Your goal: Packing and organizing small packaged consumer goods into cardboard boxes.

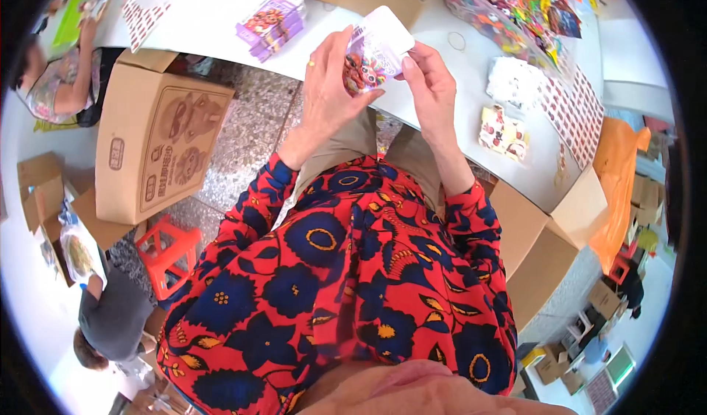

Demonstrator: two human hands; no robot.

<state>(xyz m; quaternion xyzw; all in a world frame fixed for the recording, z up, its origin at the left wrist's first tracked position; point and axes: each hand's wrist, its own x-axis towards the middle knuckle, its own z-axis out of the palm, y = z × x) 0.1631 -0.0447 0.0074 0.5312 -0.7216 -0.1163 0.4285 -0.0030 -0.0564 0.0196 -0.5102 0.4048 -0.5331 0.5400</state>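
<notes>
The left hand (326,74) is curled closely round a small packet (363,65), its fingers along the left side and its thumb across the lower end, while the right hand (433,83) pinches the right edge between thumb and forefinger. The packet is flat-sided and smooth, lilac and white with a multicoloured cartoon figure low on its face; a plain white, round-cornered flap (388,28) forms its upper end. Its long axis runs away from the wearer, leaning slightly right, flap end farthest and printed face upward; whether it is card or film I cannot tell. Just beyond the fingertips lies the smooth white table (335,28). Left of the fingers sits a stack of lilac packets (271,23), glossy and squared. To their right are a thin loop (456,41), a white heap (514,82) and a clear plastic bin (490,21) of bright, irregular pieces. Farther left of them stands a brown corrugated carton (166,150) with line-drawn figures.
</notes>
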